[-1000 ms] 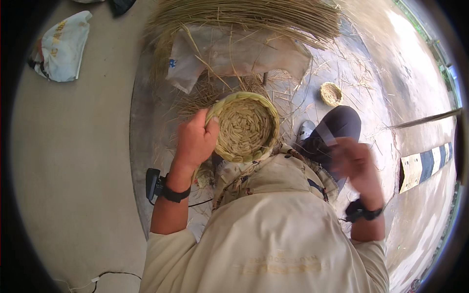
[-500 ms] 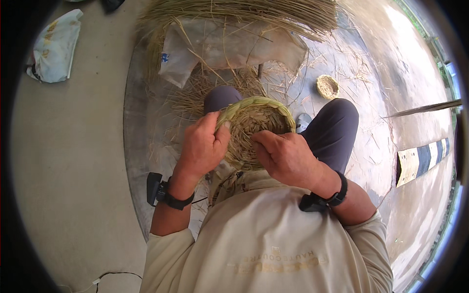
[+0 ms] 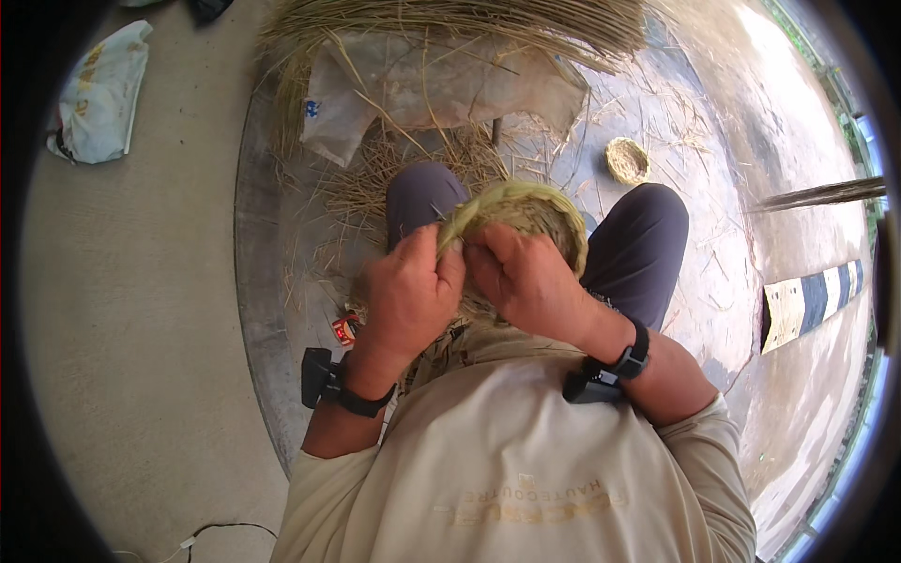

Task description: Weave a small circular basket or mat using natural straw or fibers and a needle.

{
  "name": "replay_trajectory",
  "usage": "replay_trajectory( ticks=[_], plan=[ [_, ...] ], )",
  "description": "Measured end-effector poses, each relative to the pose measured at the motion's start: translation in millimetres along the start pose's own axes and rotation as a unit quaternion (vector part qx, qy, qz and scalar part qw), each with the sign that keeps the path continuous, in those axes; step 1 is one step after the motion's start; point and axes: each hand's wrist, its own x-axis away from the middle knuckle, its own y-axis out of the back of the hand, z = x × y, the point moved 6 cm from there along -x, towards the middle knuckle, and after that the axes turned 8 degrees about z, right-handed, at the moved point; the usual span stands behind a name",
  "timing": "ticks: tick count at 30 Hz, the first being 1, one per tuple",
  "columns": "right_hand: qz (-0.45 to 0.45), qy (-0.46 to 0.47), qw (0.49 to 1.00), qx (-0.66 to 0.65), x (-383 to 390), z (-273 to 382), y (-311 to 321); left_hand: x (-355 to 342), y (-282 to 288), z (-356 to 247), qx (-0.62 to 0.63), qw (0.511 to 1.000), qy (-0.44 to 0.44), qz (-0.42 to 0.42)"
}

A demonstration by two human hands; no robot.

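Observation:
A round basket of plaited yellow-green straw [image 3: 535,206] is held over my lap between my knees, its near part hidden behind my hands. My left hand [image 3: 411,286] is closed on its left rim, thumb near the top edge. Just beside it, my right hand [image 3: 527,281] reaches over the inside with fingers pinched at the left wall; any single strand in them is too small to make out. A black strap with a device is on each wrist. A smaller woven basket [image 3: 627,159] sits on the floor beyond my right knee [image 3: 638,239].
A long straw bundle [image 3: 469,28] and crumpled plastic sheeting [image 3: 441,80] lie ahead, with loose stalks around. A white sack [image 3: 99,94] lies at left, a red packet [image 3: 345,327] left of my lap. A pole [image 3: 817,194] and striped board [image 3: 815,300] are at right.
My right hand has come from the right to the basket's inner left wall. The basket and my left hand have shifted slightly rightward, and the basket is now more tilted.

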Motion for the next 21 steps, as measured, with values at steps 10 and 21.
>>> replay_trajectory(
  ticks=[10,21],
  plan=[
    [0.121,-0.030,0.992,-0.027,9,3,6,-16,21,7,-0.070,0.996,-0.039,-0.028],
    [-0.046,0.086,0.981,0.166,-19,46,70,-16,10,-27,-0.120,0.980,-0.142,0.074]
  ],
)
